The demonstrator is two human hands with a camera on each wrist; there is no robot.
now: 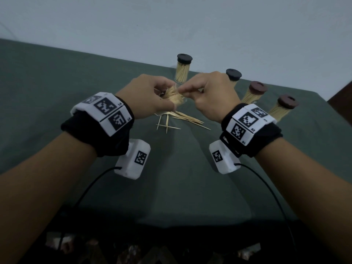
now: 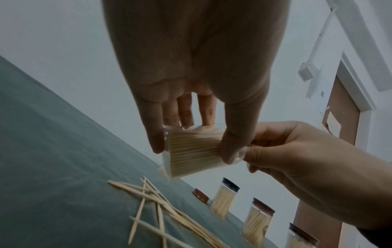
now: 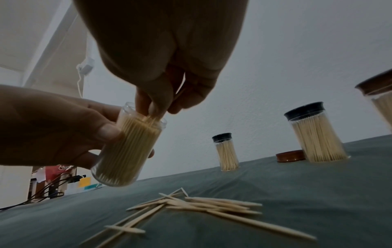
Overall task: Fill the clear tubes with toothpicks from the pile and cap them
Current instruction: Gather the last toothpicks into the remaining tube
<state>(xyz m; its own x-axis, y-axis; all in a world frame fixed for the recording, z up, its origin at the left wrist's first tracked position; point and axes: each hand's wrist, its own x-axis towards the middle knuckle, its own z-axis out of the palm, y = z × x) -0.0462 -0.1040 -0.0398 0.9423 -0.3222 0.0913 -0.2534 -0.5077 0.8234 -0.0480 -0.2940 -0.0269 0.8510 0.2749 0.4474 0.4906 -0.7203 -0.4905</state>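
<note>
My left hand (image 1: pixel 165 96) grips a clear uncapped tube (image 2: pixel 191 154), packed with toothpicks, and holds it tilted above the green cloth. The tube's open mouth (image 3: pixel 144 115) points to my right hand (image 3: pixel 150 109), whose thumb and forefinger pinch a few toothpicks right at the rim. Below both hands lies a small loose pile of toothpicks (image 1: pixel 182 119), spread flat on the cloth (image 3: pixel 212 204). A loose brown cap (image 3: pixel 290 156) lies near the back edge.
Several filled, capped tubes stand along the table's far edge: two black-capped (image 1: pixel 182 71) (image 1: pixel 233 75), two brown-capped (image 1: pixel 253 92) (image 1: pixel 282 109). The green cloth (image 1: pixel 57 92) covers the table. Black cables (image 3: pixel 48 188) lie at the far left.
</note>
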